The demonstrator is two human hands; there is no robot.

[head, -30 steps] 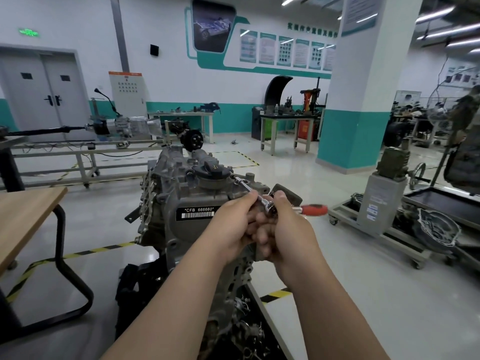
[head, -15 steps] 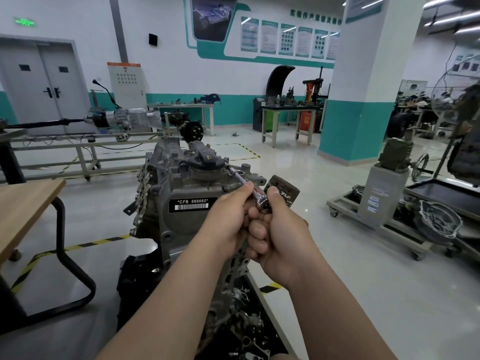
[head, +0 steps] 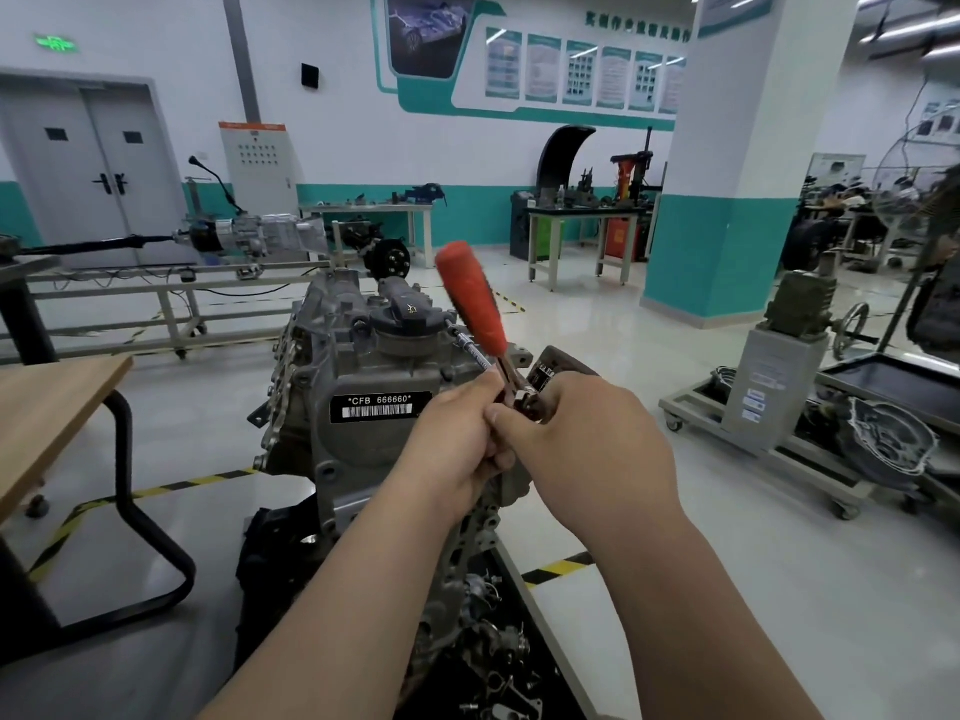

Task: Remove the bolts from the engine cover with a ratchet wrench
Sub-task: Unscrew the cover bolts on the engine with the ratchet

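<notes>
While left grip and right grip clasp ratchet wrench, oil cap sits beside.

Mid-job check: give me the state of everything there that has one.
ratchet wrench: red handle raised, blurred.
extension bar: tip at the engine cover.
left grip: pinches the extension bar.
right grip: holds the ratchet wrench head.
oil filler cap: fitted.
double door: shut.

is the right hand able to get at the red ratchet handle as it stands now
Probably yes: the red handle sticks up free, with nothing round it. The right hand holds the ratchet head just below it, and the left hand pinches the extension bar.
</notes>
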